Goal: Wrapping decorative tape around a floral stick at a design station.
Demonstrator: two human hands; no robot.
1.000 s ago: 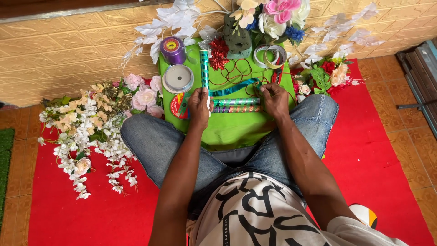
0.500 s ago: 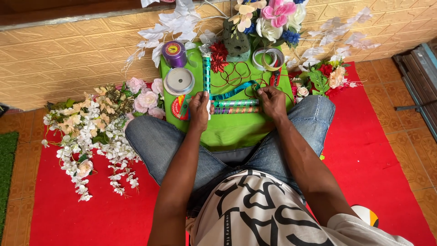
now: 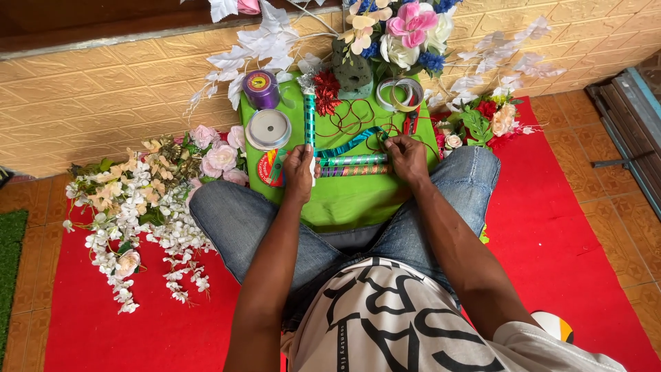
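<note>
left hand [image 3: 300, 169] and right hand [image 3: 406, 157] each pinch an end of the foil-wrapped sticks [image 3: 354, 165], lying crosswise on the green board [image 3: 344, 203] over the lap; ribbon spool [image 3: 268, 129] just beside.

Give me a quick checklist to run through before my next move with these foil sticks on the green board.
1. Left hand grips the upright teal foil stick: ok.
2. Right hand on the end of the lying foil sticks: ok.
3. Green board resting steady across the lap: ok.
4. Purple ribbon spool and white spool standing on the board near the left hand: ok.
5. Red cord free of tangles: not ok, it lies in loose loops.
6. Whether the lying sticks are bound together: cannot tell.
</note>
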